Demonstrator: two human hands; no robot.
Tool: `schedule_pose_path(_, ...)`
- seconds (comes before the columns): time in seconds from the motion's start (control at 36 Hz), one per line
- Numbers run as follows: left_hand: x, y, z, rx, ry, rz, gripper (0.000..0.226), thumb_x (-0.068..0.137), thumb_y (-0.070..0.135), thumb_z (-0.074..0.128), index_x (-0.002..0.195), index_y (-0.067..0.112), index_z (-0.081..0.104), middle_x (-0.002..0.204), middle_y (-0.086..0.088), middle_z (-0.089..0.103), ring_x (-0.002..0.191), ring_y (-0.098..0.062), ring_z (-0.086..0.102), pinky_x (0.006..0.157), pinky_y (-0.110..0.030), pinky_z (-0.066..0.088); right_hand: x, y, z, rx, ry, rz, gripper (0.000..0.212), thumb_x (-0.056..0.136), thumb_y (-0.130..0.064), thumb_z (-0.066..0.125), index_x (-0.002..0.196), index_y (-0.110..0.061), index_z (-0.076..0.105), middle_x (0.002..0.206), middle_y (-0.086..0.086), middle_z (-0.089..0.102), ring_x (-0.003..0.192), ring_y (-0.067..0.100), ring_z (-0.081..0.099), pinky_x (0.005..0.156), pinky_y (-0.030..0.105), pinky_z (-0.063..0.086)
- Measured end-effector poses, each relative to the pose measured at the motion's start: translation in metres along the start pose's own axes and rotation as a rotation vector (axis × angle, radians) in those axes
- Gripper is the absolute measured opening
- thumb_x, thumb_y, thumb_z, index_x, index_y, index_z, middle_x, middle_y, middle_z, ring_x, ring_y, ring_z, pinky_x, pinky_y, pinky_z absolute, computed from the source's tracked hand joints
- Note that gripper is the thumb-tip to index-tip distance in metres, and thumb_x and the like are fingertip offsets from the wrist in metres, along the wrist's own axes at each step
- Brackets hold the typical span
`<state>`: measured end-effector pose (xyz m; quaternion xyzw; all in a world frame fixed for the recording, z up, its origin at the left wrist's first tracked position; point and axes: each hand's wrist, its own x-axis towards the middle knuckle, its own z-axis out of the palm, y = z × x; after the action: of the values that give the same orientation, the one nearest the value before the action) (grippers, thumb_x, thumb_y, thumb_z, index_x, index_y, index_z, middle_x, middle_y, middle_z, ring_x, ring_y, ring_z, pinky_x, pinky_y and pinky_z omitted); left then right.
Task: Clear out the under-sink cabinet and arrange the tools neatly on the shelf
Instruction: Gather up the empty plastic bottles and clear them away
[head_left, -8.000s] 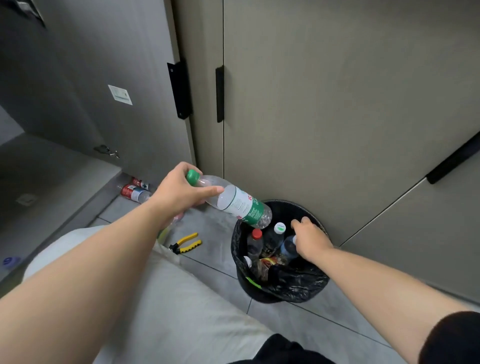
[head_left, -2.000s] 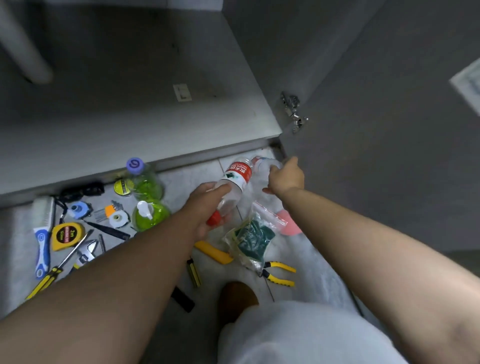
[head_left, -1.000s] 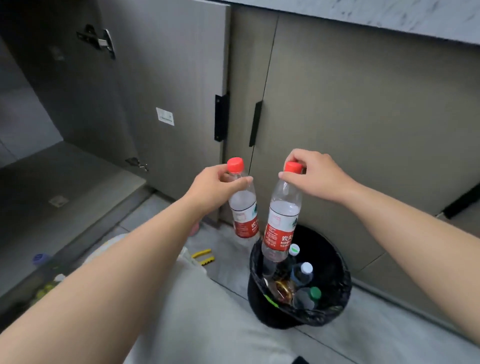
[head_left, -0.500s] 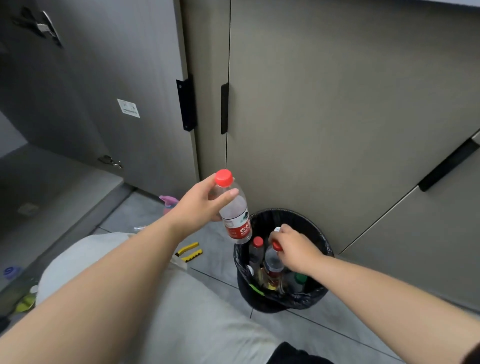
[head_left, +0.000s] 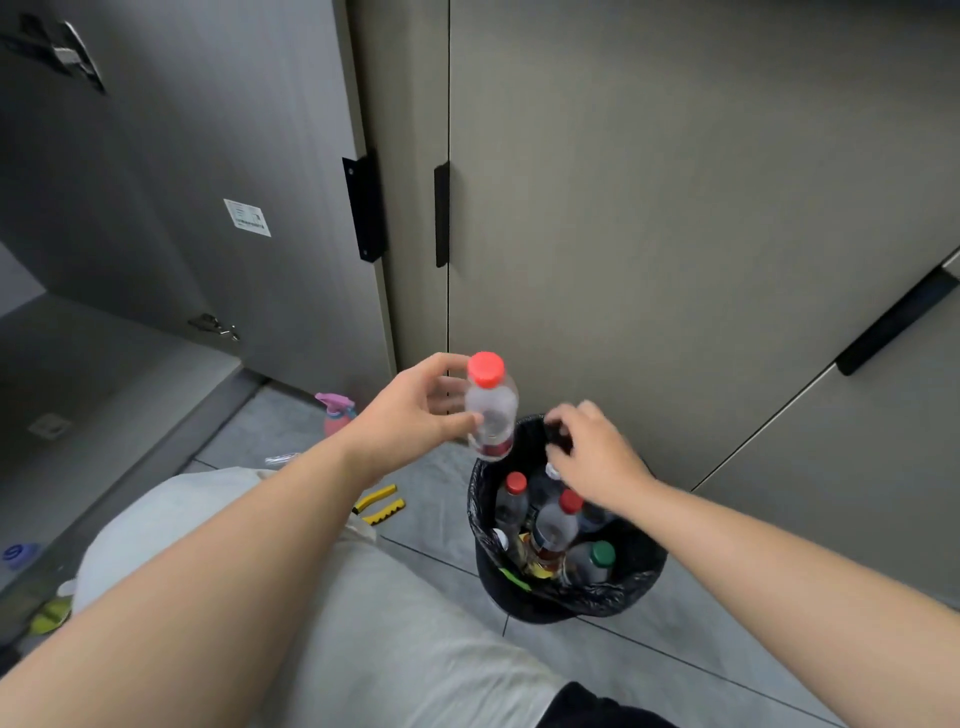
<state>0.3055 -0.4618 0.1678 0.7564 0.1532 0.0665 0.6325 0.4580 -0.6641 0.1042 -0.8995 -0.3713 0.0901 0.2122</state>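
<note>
Red-capped bottle (head_left: 491, 415) hangs in the left hand (head_left: 410, 410)'s grip beside the bin (head_left: 639, 587); right hand (head_left: 597, 457) hovers empty, loose-fingered; dropping it in likely follows.

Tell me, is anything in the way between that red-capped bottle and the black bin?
Partly: the right hand hangs over the mouth of the bin, close beside the red-capped bottle that the left hand holds. Other bottles inside already fill much of it.
</note>
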Motion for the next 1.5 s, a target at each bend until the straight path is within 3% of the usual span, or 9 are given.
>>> schedule_pose_path(0.08, 0.0, 0.003, 0.003, 0.087, 0.008, 0.014, 0.019, 0.09, 0.001, 0.073, 0.106, 0.012, 0.072, 0.105, -0.004, 0.077, 0.102, -0.016, 0.074, 0.093, -0.025, 0.056, 0.012, -0.04, -0.038, 0.419, 0.116, -0.113, 0.036, 0.085, 0.0, 0.054, 0.112, -0.021, 0.064, 0.099, 0.004, 0.054, 0.073, 0.026, 0.059, 0.071, 0.037, 0.051)
schedule_pose_path(0.14, 0.0, 0.004, 0.004, 0.134, 0.005, 0.012, 0.01, 0.091, 0.006, 0.073, 0.098, 0.013, 0.074, 0.1, -0.004, 0.078, 0.099, -0.019, 0.074, 0.095, -0.03, 0.057, 0.014, -0.062, -0.056, 0.542, 0.052, -0.12, 0.037, 0.087, -0.007, 0.05, 0.113, -0.027, 0.067, 0.103, 0.006, 0.052, 0.078, 0.023, 0.061, 0.066, 0.039, 0.058)
schedule_pose_path(0.25, 0.0, 0.004, 0.01, 0.128, -0.089, -0.045, 0.015, 0.089, 0.006, 0.075, 0.101, 0.011, 0.069, 0.107, -0.009, 0.076, 0.101, -0.026, 0.075, 0.101, -0.047, 0.054, 0.006, -0.076, -0.056, 0.323, -0.086, -0.131, 0.034, 0.087, -0.013, 0.058, 0.116, -0.029, 0.067, 0.11, 0.004, 0.047, 0.097, 0.009, 0.053, 0.091, 0.03, 0.049)
schedule_pose_path(0.39, 0.002, 0.002, 0.014, 0.063, -0.138, -0.044, 0.024, 0.092, -0.006, 0.066, 0.11, 0.01, 0.068, 0.111, -0.013, 0.075, 0.109, -0.015, 0.072, 0.101, -0.038, 0.055, -0.004, -0.06, -0.053, 0.298, -0.007, -0.186, 0.028, 0.086, -0.024, 0.074, 0.112, -0.031, 0.066, 0.107, -0.001, 0.051, 0.087, -0.004, 0.049, 0.079, 0.018, 0.037)
schedule_pose_path(0.5, 0.004, 0.001, 0.015, 0.09, -0.129, -0.021, 0.022, 0.095, -0.003, 0.064, 0.111, 0.013, 0.068, 0.109, -0.007, 0.075, 0.097, -0.011, 0.073, 0.082, -0.022, 0.057, -0.002, -0.05, -0.064, 0.231, 0.108, -0.22, 0.021, 0.084, -0.035, 0.079, 0.1, -0.025, 0.071, 0.095, -0.001, 0.056, 0.082, 0.004, 0.053, 0.076, 0.016, 0.037)
schedule_pose_path(0.75, 0.008, -0.005, 0.012, 0.392, -0.07, 0.038, 0.023, 0.092, -0.006, 0.063, 0.106, 0.012, 0.069, 0.104, -0.01, 0.071, 0.067, 0.003, 0.066, 0.063, -0.008, 0.046, -0.013, -0.026, -0.06, 0.085, -0.103, -0.178, 0.02, 0.081, -0.044, 0.077, 0.088, -0.03, 0.066, 0.087, -0.004, 0.056, 0.081, 0.012, 0.056, 0.079, 0.03, 0.046)
schedule_pose_path(1.06, 0.003, -0.004, 0.01, 0.497, -0.066, 0.016, 0.025, 0.094, -0.005, 0.056, 0.104, 0.013, 0.069, 0.098, -0.004, 0.069, 0.078, -0.005, 0.073, 0.061, -0.005, 0.044, -0.042, 0.01, 0.018, -0.236, -0.468, -0.055, 0.018, 0.077, -0.025, 0.058, 0.093, -0.023, 0.067, 0.096, -0.001, 0.058, 0.09, 0.025, 0.06, 0.079, 0.042, 0.055)
schedule_pose_path(1.19, 0.003, -0.005, 0.008, 0.525, -0.071, 0.002, 0.025, 0.095, -0.001, 0.054, 0.103, 0.017, 0.069, 0.097, 0.001, 0.069, 0.082, -0.008, 0.073, 0.07, -0.013, 0.049, -0.048, 0.028, 0.045, -0.282, -0.545, -0.044, 0.02, 0.085, -0.015, 0.053, 0.099, -0.021, 0.067, 0.094, 0.004, 0.059, 0.084, 0.029, 0.06, 0.067, 0.029, 0.047)
schedule_pose_path(1.5, 0.004, -0.013, 0.001, 0.536, -0.066, -0.017, 0.024, 0.096, 0.003, 0.054, 0.099, 0.022, 0.069, 0.092, 0.003, 0.069, 0.08, -0.009, 0.072, 0.077, -0.022, 0.056, -0.035, 0.026, 0.049, -0.329, -0.573, -0.015, 0.024, 0.085, -0.028, 0.057, 0.108, -0.028, 0.066, 0.106, 0.002, 0.058, 0.095, 0.025, 0.058, 0.078, 0.038, 0.056)
